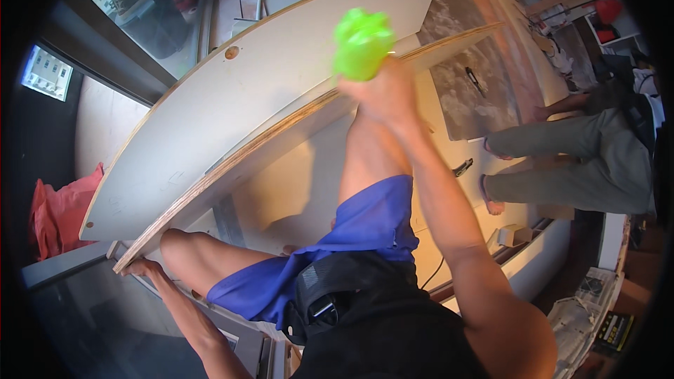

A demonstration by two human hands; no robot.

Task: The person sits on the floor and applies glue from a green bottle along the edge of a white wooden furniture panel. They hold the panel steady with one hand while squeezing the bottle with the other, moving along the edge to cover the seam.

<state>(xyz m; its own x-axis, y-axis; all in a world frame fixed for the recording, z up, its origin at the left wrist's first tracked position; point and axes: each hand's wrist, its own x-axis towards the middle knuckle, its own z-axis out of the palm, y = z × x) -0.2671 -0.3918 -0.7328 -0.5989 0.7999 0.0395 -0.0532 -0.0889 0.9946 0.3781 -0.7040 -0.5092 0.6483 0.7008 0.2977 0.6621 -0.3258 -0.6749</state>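
My right hand (pixel 386 95) is closed around a bright green, lumpy, glossy thing (pixel 363 43), blurred by motion; its kind does not show. It is over the upper edge of a pale plywood-edged board (pixel 246 149), which stands on edge between my legs and a second panel. At the board's lower left end, my left hand (pixel 142 267) is closed on the corner, its fingers partly hidden. Behind lies the larger white panel (pixel 203 109), with a round hole near its upper edge.
A person in grey-green trousers (pixel 562 182) stands barefoot or in sandals at the right. A utility knife (pixel 463 167) lies near my right forearm, and another dark knife-like tool (pixel 475 81) farther off. A red cloth or bag (pixel 63 212) sits at the left, near a window.
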